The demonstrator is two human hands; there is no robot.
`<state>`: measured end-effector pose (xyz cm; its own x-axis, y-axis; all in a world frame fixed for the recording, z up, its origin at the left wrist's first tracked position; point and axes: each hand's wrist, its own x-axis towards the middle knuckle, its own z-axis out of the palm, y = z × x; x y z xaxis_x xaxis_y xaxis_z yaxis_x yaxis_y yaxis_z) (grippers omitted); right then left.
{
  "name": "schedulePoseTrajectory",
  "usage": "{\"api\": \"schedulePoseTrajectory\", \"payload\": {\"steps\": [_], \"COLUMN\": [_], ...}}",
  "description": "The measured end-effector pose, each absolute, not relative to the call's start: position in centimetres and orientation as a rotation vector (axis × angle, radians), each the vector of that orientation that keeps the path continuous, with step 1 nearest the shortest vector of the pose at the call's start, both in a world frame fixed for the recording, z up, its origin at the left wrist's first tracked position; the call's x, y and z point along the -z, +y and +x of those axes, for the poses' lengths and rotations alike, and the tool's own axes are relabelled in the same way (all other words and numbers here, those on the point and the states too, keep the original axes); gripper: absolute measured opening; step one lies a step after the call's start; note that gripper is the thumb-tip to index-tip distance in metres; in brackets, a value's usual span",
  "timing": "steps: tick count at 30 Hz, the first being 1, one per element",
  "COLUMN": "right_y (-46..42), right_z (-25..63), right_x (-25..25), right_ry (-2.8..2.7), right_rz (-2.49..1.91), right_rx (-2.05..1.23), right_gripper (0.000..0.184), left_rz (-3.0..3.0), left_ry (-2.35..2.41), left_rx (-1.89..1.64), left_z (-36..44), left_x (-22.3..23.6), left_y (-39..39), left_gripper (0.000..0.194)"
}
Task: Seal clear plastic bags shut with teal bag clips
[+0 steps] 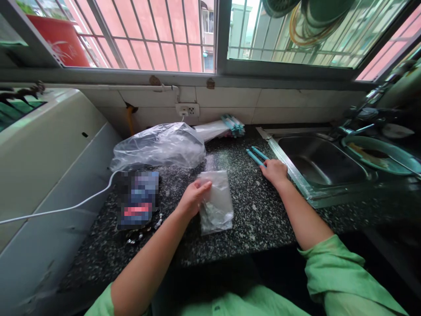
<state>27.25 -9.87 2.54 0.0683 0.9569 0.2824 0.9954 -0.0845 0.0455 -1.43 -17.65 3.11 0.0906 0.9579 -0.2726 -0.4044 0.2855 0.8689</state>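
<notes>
On the dark speckled counter, my left hand (194, 196) pinches the left edge of a flat clear plastic bag (219, 202), thumb on top. Something pale shows faintly inside its lower part, too blurred to name. Over to the right, my right hand (275, 172) is closed over the near ends of two slim light-blue sticks (257, 156); their far ends lie apart on the counter. Behind them, a bundle of clear-wrapped pieces with light-blue ends (234, 126) rests near the wall. A large crumpled clear plastic bag (161, 147) lies beside that bundle.
A phone-like object with a pixelated screen (141, 197) lies at left, with a shiny beaded strand (140, 237) near it. A white cable (88, 202) runs to the wall socket (188, 109). At right are a steel sink (309, 158) and a green basin (378, 160).
</notes>
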Motion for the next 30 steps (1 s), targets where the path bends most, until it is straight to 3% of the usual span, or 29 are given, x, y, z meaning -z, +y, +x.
{"api": "schedulePoseTrajectory", "payload": {"steps": [5, 12, 21, 30], "right_y": [-10.7, -11.8, -12.6, -14.3], "right_z": [25.5, 23.8, 22.7, 20.8], "right_x": [-3.4, -3.7, -3.4, -3.7], "right_ry": [-2.064, -2.203, -2.174, -2.161], "right_rz": [-2.119, -1.671, -1.156, -0.799], "right_rx": [0.265, 0.227, 0.275, 0.288], "right_gripper": [0.022, 0.022, 0.024, 0.013], "left_rz": [0.687, 0.717, 0.820, 0.770], "left_ry": [1.037, 1.062, 0.987, 1.055], "left_rx": [-1.113, -1.103, -0.988, -1.006], "left_z": [-1.6, -1.8, -2.7, -2.0], "left_x": [-2.9, -2.9, -2.7, -3.0], "left_y": [-17.4, -17.1, -16.7, -17.1], "left_gripper": [0.037, 0.028, 0.037, 0.041]}}
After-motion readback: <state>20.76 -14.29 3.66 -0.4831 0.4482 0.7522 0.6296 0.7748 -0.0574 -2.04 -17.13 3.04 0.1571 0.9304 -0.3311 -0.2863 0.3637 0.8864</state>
